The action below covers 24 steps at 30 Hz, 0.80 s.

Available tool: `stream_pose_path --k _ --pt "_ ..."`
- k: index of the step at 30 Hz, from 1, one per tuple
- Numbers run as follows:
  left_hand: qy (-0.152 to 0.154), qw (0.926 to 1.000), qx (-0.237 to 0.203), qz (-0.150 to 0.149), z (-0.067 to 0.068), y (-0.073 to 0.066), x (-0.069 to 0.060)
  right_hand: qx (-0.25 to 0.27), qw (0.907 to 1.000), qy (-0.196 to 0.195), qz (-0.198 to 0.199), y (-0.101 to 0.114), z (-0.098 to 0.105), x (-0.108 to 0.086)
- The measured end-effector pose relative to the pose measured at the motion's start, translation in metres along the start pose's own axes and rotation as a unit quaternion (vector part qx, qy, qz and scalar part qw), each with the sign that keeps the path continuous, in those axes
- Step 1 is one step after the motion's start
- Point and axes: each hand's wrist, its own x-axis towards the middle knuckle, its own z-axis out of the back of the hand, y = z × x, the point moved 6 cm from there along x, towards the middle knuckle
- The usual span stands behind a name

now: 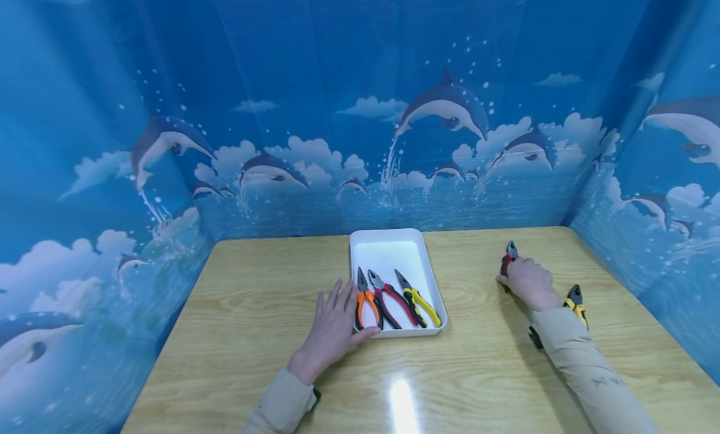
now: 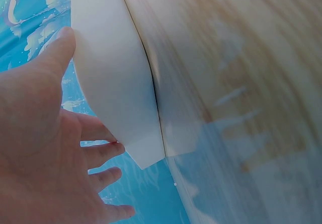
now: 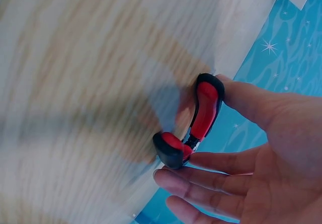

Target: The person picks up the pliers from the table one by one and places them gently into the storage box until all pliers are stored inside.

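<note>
My left hand (image 1: 330, 331) lies along the left side of a white tray (image 1: 388, 249), fingers extended and thumb at the near edge. The left wrist view shows thumb and fingertips touching the tray's outer wall (image 2: 110, 73). Inside the tray lie orange-and-black long-nose pliers (image 1: 362, 281), red-and-black pliers (image 1: 378, 284) and yellow-and-black long-nose pliers (image 1: 406, 288). Far to the right, my right hand (image 1: 530, 284) holds another pair of red-and-black pliers (image 1: 509, 254) by the handles, jaws pointing away. In the right wrist view, thumb and fingers press opposite handles (image 3: 206, 108).
Yellow-and-black pliers (image 1: 575, 296) lie on the wooden table (image 1: 270, 296) beside my right forearm, which partly hides them. A blue curtain (image 1: 315, 109) with dolphins stands behind the table and along both sides.
</note>
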Motion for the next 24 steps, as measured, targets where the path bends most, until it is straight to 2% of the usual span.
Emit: stream_pose_path --k 4,9,17,24 --pt "0.001 1.0 0.0 0.0 0.0 0.0 0.0 -0.004 1.0 0.0 0.003 0.004 0.0 -0.002" --pt "0.0 1.0 0.003 0.0 0.0 0.0 0.0 -0.019 0.9994 -0.01 0.028 0.009 0.001 -0.004" --pt "0.006 1.0 -0.002 0.004 0.0 0.0 0.0 -0.047 0.9947 -0.056 0.072 0.014 -0.001 -0.008" --pt "0.003 1.0 0.001 0.001 0.0 0.0 0.0 -0.058 0.9907 -0.084 0.09 0.023 -0.001 -0.015"
